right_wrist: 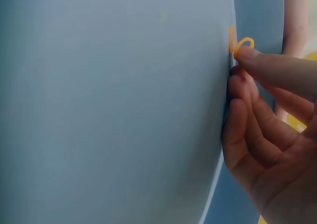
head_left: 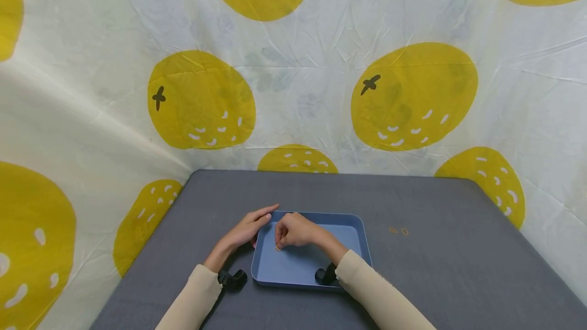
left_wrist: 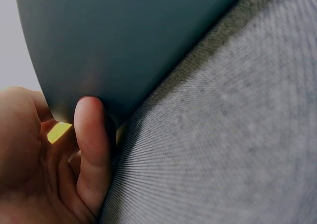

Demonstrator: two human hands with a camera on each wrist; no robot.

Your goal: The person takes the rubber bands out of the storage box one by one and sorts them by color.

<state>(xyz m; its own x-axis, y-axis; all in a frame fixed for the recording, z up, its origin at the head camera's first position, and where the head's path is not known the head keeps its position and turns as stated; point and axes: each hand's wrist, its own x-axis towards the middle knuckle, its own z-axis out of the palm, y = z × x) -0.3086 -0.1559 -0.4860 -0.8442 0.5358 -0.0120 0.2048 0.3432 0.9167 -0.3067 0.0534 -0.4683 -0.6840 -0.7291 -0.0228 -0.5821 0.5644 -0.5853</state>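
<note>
A shallow blue tray lies on the grey table. My left hand grips its far left corner; in the left wrist view a fingertip presses the outer face of the tray wall. Over the left part of the tray floor, my right hand pinches a small orange rubber band between thumb and fingers. The band stands up as a loop above the thumb tip. Beside it, a thin orange strip shows against the tray; whether it is a second band or a reflection, I cannot tell.
Two more orange rubber bands, a left one and a right one, lie on the grey table to the right of the tray. Behind the table hangs a white cloth printed with yellow fruit.
</note>
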